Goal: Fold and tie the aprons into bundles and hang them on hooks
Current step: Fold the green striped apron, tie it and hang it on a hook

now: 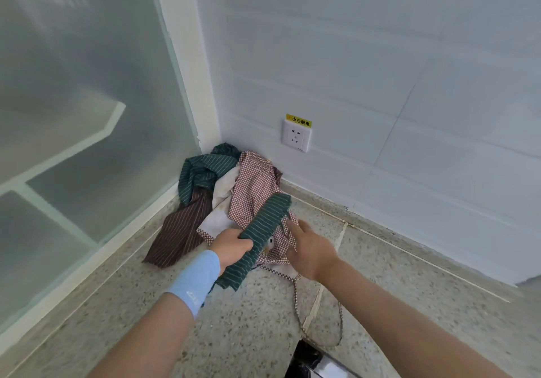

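A folded green striped apron (260, 231) forms a long narrow strip, and my left hand (232, 247) grips it around the middle. My right hand (310, 248) hovers just right of the strip with fingers relaxed, touching or nearly touching its edge. Behind them a pile of aprons lies in the floor corner: a red checked apron (254, 187), a brown striped apron (183, 228), a second green striped apron (205, 169) and a white cloth (224, 188). The checked apron's tie (297, 298) trails over the floor toward me.
A frosted glass partition (87, 108) with a white frame stands at the left. The white tiled wall (380, 70) carries a power socket (296, 137) with a yellow warning label. A dark and shiny object (316, 361) sits at the bottom edge on the speckled floor (248, 328).
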